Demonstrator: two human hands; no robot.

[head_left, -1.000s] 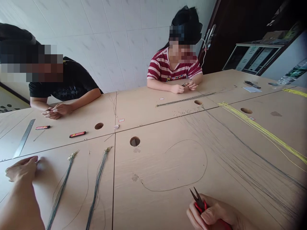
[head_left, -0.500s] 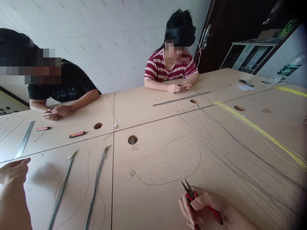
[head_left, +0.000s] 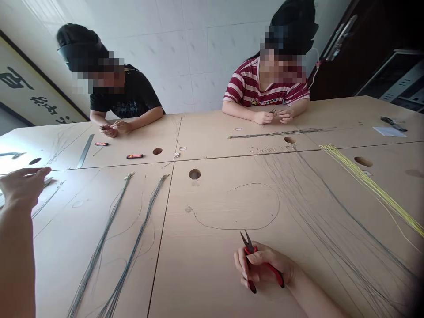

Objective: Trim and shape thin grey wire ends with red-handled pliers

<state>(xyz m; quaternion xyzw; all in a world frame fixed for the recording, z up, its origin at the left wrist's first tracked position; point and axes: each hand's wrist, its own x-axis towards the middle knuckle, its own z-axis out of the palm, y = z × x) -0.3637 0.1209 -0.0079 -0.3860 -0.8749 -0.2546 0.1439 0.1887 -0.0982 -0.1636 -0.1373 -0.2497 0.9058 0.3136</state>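
My right hand [head_left: 261, 263] is wrapped around red-handled pliers [head_left: 249, 247], their pointed jaws parted and aimed away from me. Just beyond the tips, a single thin cord [head_left: 232, 229] curves across the table with a small loop at its left end. Raised at the far left, my left hand [head_left: 24, 187] has its fingers and thumb drawn together. Whatever may be between those fingertips is too small to make out. Two bundles of grey-green cords, a left one [head_left: 107, 234] and a right one [head_left: 141, 234], lie between my hands, small pale pieces at their far ends.
Yellow cords [head_left: 367, 183] and loose dark cords [head_left: 318, 221] stretch along the right side. Round holes, one near the middle [head_left: 194, 174], pierce the table. Two people sit opposite, one in black [head_left: 132, 92], one in stripes [head_left: 261, 88]. A metal ruler [head_left: 85, 151] lies far left.
The view has swung left and up, showing more of the left table end. My right hand still grips the pliers, and my left hand stays raised at the left.
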